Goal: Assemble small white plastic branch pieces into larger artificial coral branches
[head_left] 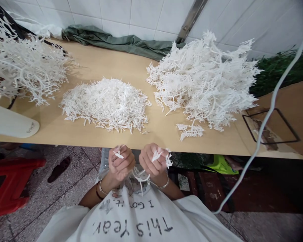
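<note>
Both hands are held close to my chest, just below the near edge of the wooden table (131,69). My left hand (121,163) is closed around a small white plastic sprig piece (118,154). My right hand (153,161) is closed on a white plastic branch (141,174) whose stems hang below the fist and whose tips poke out at the top right. On the table ahead lies a flat pile of small white sprig pieces (106,104). A tall heap of white plastic branches (204,80) rises to its right.
Another heap of white branches (25,70) sits at the far left, above a white rounded object (10,122). Green cloth (121,42) lies along the tiled wall. Green foliage (280,69) is at the right. A white cable (267,114) crosses a black wire frame (270,129). A red stool (10,185) stands on the floor.
</note>
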Available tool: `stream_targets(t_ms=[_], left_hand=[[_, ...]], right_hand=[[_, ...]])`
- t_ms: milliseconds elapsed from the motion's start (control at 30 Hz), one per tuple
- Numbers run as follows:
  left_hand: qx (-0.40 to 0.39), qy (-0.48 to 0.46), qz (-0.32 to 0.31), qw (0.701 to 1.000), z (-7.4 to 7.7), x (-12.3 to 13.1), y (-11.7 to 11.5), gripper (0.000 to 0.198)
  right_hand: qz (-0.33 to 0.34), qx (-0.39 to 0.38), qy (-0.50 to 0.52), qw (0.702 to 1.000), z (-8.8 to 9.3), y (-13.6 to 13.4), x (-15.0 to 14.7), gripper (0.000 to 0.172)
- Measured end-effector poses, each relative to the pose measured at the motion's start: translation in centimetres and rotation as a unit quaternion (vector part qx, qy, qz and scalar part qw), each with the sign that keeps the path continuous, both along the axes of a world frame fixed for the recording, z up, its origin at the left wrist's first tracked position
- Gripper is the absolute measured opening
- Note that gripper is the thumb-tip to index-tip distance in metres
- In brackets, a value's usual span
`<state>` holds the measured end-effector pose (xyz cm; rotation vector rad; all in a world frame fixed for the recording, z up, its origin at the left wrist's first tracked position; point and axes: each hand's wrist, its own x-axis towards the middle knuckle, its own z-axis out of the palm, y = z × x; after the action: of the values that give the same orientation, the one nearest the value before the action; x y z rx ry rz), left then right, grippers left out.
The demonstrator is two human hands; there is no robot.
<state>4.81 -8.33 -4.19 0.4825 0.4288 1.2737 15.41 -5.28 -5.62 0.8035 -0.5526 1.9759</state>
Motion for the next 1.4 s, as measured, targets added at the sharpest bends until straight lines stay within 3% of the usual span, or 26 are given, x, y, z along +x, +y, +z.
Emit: stream_targets(t_ms=[33, 100, 167, 233, 333, 400, 467, 533, 667, 867, 1067, 1133, 1200, 1267, 1333, 1400], left_hand=[[0.024, 0.012, 0.041, 0.999, 0.1, -0.3, 0.2, 0.07], [0.11, 0.084, 0.093, 0.986, 0.6, -1.3, 0.9, 0.067], [0.2, 0.237, 0.13, 0.942, 1.5, -2.6, 1.7, 0.059], [0.237, 0.442, 0.191, 0.844, 2.9, -3.9, 2.9, 0.046], [0.218, 0.715, 0.25, 0.616, 5.0, -5.5, 5.2, 0.037], [0.187, 0.816, 0.267, 0.477, 5.9, -6.1, 6.7, 0.031], [0.158, 0.868, 0.26, 0.392, 6.4, -6.5, 8.0, 0.026], [0.135, 0.893, 0.238, 0.357, 6.6, -6.8, 8.9, 0.026], [0.112, 0.903, 0.225, 0.349, 6.9, -7.1, 9.8, 0.028], [0.057, 0.879, 0.3, 0.366, 6.9, -7.4, 11.1, 0.05], [0.125, 0.835, 0.356, 0.4, 6.5, -7.8, 11.2, 0.024], [0.151, 0.814, 0.377, 0.415, 6.5, -7.6, 10.6, 0.03], [0.203, 0.773, 0.397, 0.452, 6.3, -7.0, 9.5, 0.029], [0.282, 0.712, 0.372, 0.524, 5.8, -5.9, 7.8, 0.025], [0.36, 0.652, 0.272, 0.61, 5.1, -4.7, 5.9, 0.032], [0.377, 0.646, 0.194, 0.635, 4.4, -3.7, 4.2, 0.032]], right_hand=[[-0.006, -0.014, 0.016, 1.0, 0.2, 0.2, -0.1, 0.042], [-0.06, -0.03, -0.05, 0.997, 0.5, 0.3, 0.0, 0.045], [-0.124, -0.036, -0.175, 0.976, 0.6, 0.4, 0.4, 0.049], [-0.179, -0.066, -0.297, 0.936, 0.6, 0.5, 0.9, 0.051], [-0.244, -0.131, -0.427, 0.861, 0.5, 0.8, 1.4, 0.054], [-0.272, -0.157, -0.469, 0.825, 0.5, 1.1, 1.4, 0.054], [-0.285, -0.172, -0.488, 0.807, 0.4, 1.4, 1.4, 0.053], [-0.287, -0.182, -0.494, 0.8, 0.3, 1.5, 1.3, 0.053], [-0.282, -0.186, -0.486, 0.806, 0.4, 1.6, 1.3, 0.053], [-0.28, -0.195, -0.468, 0.815, 0.8, 1.8, 1.3, 0.053], [-0.293, -0.174, -0.481, 0.808, 0.5, 1.9, 1.3, 0.053], [-0.305, -0.158, -0.491, 0.8, 0.1, 1.8, 1.4, 0.052], [-0.324, -0.129, -0.514, 0.784, -0.3, 1.6, 1.5, 0.048], [-0.37, -0.077, -0.548, 0.746, -0.3, 1.3, 1.6, 0.043], [-0.441, -0.011, -0.57, 0.693, 0.2, 1.0, 1.7, 0.039], [-0.51, 0.045, -0.571, 0.642, 0.9, 0.7, 1.7, 0.035]])
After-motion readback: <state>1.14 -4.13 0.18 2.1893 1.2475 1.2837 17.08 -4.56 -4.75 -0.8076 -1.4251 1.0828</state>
